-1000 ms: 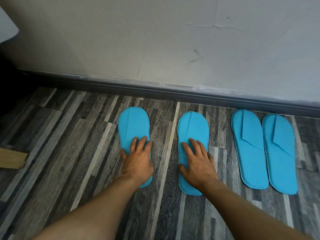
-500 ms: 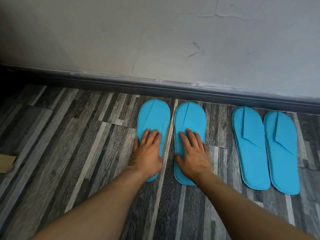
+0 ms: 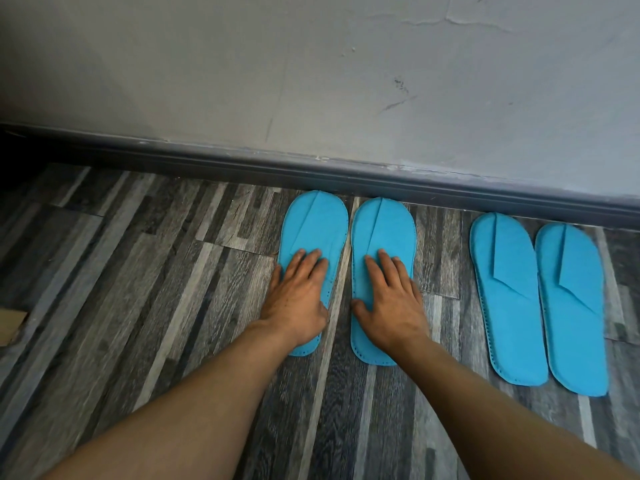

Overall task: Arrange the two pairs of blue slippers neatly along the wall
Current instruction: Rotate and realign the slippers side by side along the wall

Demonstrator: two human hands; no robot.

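While hands (image 3: 298, 299) press flat, slippers (image 3: 313, 230) face wall (image 3: 311, 81).

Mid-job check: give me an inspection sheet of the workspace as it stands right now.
Surface: grey wood-pattern plank floor, bare apart from the items below.
Job's things: left pair of flat blue fabric slippers, side by side, toes at the dark skirting board; right pair of flat blue fabric slippers, touching, angled slightly.
Clutter: tan cardboard piece at the left edge.
Grippers: left hand and right hand each flat, palm down, on one left-pair slipper.
Cables: nothing seen.
Surroundings: scuffed, cracked grey plaster wall.
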